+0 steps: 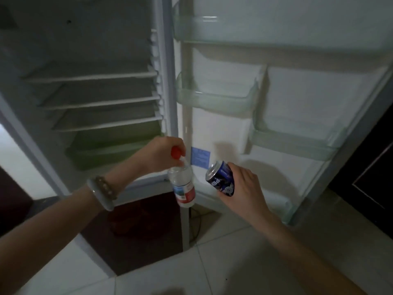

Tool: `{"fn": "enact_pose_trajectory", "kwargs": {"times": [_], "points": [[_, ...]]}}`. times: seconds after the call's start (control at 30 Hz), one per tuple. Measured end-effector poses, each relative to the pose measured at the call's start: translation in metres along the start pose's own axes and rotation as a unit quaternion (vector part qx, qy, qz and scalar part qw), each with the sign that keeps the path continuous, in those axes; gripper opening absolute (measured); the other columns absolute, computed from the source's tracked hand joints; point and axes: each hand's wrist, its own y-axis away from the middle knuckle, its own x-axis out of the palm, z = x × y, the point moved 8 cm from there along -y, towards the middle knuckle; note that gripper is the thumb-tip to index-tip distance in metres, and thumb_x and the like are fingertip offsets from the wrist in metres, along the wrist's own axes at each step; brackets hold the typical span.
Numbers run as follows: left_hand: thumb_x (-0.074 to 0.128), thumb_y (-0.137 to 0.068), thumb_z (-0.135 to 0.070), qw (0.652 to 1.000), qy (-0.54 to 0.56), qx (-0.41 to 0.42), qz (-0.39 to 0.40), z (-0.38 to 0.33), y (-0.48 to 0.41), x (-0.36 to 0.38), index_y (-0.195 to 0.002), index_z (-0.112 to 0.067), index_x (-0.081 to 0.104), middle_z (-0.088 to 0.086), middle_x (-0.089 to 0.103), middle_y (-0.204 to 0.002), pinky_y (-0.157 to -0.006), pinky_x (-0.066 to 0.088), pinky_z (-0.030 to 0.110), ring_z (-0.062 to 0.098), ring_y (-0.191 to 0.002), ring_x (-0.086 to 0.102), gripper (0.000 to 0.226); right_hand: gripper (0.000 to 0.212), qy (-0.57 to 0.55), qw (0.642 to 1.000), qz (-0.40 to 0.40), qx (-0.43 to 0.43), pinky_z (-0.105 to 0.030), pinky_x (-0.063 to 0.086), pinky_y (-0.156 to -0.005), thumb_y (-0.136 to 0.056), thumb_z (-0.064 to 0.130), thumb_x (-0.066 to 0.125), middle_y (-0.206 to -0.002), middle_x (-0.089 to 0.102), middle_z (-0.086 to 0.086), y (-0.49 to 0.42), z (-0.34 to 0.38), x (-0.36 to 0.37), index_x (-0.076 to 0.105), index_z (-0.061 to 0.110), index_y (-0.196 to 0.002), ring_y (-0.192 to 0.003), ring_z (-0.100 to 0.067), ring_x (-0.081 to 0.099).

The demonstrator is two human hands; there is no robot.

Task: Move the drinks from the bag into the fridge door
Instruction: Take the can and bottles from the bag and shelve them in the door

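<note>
My left hand (pixel 161 154) grips a clear water bottle (pixel 184 186) by its red cap, and the bottle hangs down with its red-and-white label facing me. My right hand (pixel 244 186) holds a dark blue drink can (pixel 221 179), tilted with its silver top toward the upper left. Both drinks are in front of the lower part of the open fridge door (pixel 297 92). The door has translucent green racks: a top one (pixel 212 30), a middle left one (pixel 214 96) and a lower right one (pixel 293 143). All three look empty. The bag is not in view.
The fridge compartment (pixel 95 92) stands open on the left with several white shelves and a green drawer (pixel 110 152) at the bottom. The floor is pale tile (pixel 223 262). A dark cabinet (pixel 370 177) stands to the right of the door.
</note>
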Motion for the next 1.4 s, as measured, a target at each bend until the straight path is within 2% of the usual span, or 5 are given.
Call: {"fn": "enact_pose_trajectory", "kwargs": {"times": [0.3, 0.57, 0.93, 1.13, 1.4], "points": [[0.073, -0.076, -0.016, 0.995, -0.027, 0.091, 0.013, -0.006, -0.094, 0.024, -0.095, -0.013, 0.062, 0.002, 0.064, -0.093, -0.078, 0.046, 0.027, 0.017, -0.085, 0.056, 0.023, 0.075, 0.029, 0.994, -0.021, 0.105, -0.037, 0.037, -0.091, -0.063, 0.035, 0.071, -0.117, 0.059, -0.012, -0.015, -0.037, 0.004, 0.046, 0.004, -0.127, -0.106, -0.033, 0.054], [0.072, -0.075, -0.012, 0.988, -0.032, 0.119, 0.090, 0.013, -0.130, 0.087, -0.089, -0.017, 0.057, -0.005, 0.055, -0.087, -0.070, 0.042, 0.022, 0.015, -0.081, 0.054, 0.021, 0.074, 0.053, 0.987, -0.015, 0.151, -0.019, 0.021, -0.085, -0.063, 0.032, 0.074, -0.117, 0.059, -0.008, -0.011, -0.051, 0.007, 0.046, 0.008, -0.127, -0.105, -0.027, 0.053], [0.066, -0.075, -0.004, 0.986, -0.012, 0.122, 0.110, 0.031, -0.132, 0.121, -0.079, -0.017, 0.053, -0.006, 0.050, -0.079, -0.063, 0.036, 0.018, 0.013, -0.076, 0.050, 0.018, 0.075, 0.070, 0.985, -0.010, 0.159, -0.027, 0.032, -0.086, -0.056, 0.032, 0.073, -0.110, 0.062, -0.011, -0.004, -0.052, 0.009, 0.050, 0.004, -0.121, -0.097, -0.031, 0.058], [0.068, -0.077, -0.015, 0.980, -0.095, 0.118, 0.131, 0.039, -0.136, 0.114, -0.092, -0.014, 0.055, 0.003, 0.058, -0.095, -0.077, 0.051, 0.034, 0.019, -0.083, 0.053, 0.020, 0.078, 0.070, 0.987, -0.021, 0.144, -0.026, 0.027, -0.089, -0.062, 0.031, 0.078, -0.119, 0.058, -0.011, -0.009, -0.039, -0.003, 0.045, 0.007, -0.128, -0.106, -0.030, 0.052], [0.059, -0.086, -0.025, 0.962, -0.187, 0.157, 0.122, 0.025, -0.119, 0.127, -0.121, -0.016, 0.049, 0.004, 0.043, -0.131, -0.090, 0.045, 0.034, 0.023, -0.113, 0.044, 0.038, 0.079, -0.003, 0.994, -0.030, 0.107, -0.027, 0.030, -0.098, -0.070, 0.033, 0.076, -0.130, 0.050, -0.004, -0.012, -0.010, -0.044, 0.036, 0.013, -0.135, -0.116, -0.019, 0.042]]}}
